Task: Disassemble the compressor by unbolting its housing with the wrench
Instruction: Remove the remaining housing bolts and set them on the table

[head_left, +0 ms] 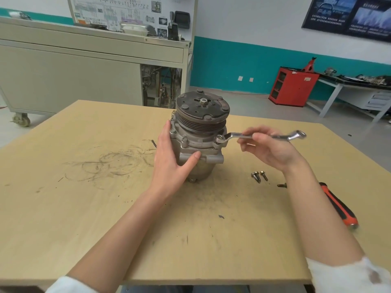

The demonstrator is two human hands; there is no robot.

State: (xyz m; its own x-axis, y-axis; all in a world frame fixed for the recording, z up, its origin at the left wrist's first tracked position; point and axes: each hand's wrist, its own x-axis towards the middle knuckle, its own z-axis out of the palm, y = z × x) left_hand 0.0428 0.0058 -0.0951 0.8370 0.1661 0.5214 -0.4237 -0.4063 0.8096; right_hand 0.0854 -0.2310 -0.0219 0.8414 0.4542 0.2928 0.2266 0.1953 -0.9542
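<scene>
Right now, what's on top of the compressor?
A grooved pulley with a dark clutch plate and centre nut. The wrench ring covers one housing bolt; the pulley hides any rear bolts.

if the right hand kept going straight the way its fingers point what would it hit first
Probably the compressor: the right hand points left along the wrench, whose ring end sits on a housing bolt.

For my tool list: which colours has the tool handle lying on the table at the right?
The handle is orange and black; the head view shows it.
</scene>
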